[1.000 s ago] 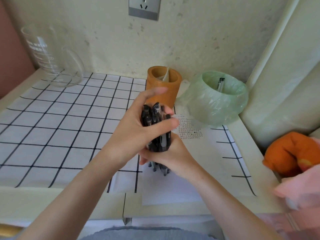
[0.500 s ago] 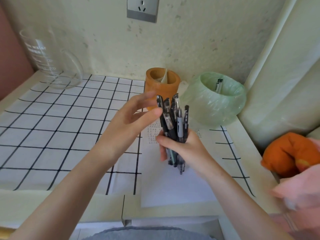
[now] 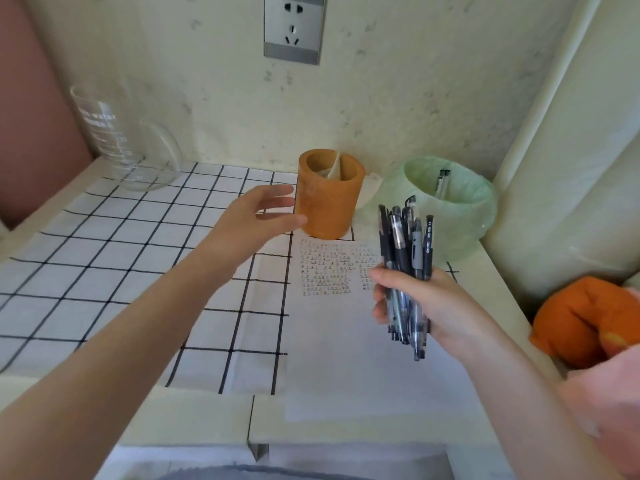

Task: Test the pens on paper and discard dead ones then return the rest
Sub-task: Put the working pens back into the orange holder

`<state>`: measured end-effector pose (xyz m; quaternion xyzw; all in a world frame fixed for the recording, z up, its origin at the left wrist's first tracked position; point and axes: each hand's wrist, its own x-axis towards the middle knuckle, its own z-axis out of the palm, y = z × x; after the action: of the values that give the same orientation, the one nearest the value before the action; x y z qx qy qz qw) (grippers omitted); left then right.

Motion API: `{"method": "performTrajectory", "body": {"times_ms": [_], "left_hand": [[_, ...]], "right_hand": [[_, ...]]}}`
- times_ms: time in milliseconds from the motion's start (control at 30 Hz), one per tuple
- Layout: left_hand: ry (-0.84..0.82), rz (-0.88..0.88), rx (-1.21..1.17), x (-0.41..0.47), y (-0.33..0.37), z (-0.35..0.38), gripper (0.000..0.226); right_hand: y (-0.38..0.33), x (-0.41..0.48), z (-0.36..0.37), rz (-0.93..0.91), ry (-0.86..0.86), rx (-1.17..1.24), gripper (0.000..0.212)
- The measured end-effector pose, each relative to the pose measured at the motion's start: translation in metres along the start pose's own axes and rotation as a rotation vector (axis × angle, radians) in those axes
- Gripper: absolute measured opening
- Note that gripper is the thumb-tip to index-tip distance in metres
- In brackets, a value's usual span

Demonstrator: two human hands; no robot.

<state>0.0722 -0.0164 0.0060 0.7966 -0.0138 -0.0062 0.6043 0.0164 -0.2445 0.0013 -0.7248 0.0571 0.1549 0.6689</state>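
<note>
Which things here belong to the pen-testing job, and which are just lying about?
Job: bundle of pens, gripped by the right hand; test paper; orange pen holder, near the left hand; green-lined bin holding discarded pens.
Lying about: glass measuring jug; wall socket; checked cloth; orange fabric item.

A home desk nook: checked cloth [image 3: 104, 271], wall socket [image 3: 293, 27], pen cup [image 3: 330, 199].

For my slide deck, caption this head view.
Right hand grips a bundle of pens over the paper while left hand reaches toward the orange holder.
</note>
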Motion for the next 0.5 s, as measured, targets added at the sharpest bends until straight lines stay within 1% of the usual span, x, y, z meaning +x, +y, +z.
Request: {"method": "performTrajectory", "body": {"times_ms": [100, 200, 300, 400, 500], "left_hand": [[-0.003, -0.019, 0.016, 0.021, -0.006, 0.006, 0.062], [-0.014, -0.020, 0.040, 0.041, -0.013, 0.012, 0.081], [-0.061, -0.010, 0.026, 0.058, -0.018, 0.019, 0.097], [-0.104, 0.029, 0.019, 0.073, -0.021, 0.027, 0.101], [-0.106, 0.054, 0.018, 0.088, -0.024, 0.031, 0.108]], "right_hand": [[0.001, -0.002, -0.002, 0.012, -0.015, -0.020, 0.012], [0.000, -0.001, 0.001, 0.008, -0.034, -0.029, 0.011], [-0.001, 0.002, 0.004, 0.011, -0.031, -0.031, 0.012], [-0.001, 0.005, 0.003, 0.019, -0.017, -0.031, 0.013], [-0.001, 0.005, 0.002, 0.023, -0.019, -0.020, 0.014]]}}
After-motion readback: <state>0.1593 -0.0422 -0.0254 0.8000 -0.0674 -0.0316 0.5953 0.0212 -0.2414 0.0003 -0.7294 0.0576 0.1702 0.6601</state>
